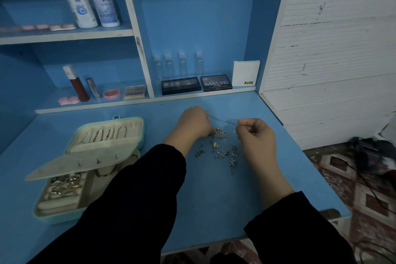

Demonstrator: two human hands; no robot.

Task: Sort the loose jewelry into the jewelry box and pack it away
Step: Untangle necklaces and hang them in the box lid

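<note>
Your blue counter (214,199) carries the open jewelry box (139,135) at the left, with necklaces (102,135) in its upper half and rings (66,182) in its lower half. To the right of it, your left hand (194,123) and right hand (256,135) each pinch with curled fingers 1 end of a thin chain (222,120), stretched between them. The loose jewelry (220,153) lies on the counter just below this chain, between your 2 hands.

2 hands (194,123) (256,135), 1 chain (222,119), 1 jwlry box (55,219)
</note>
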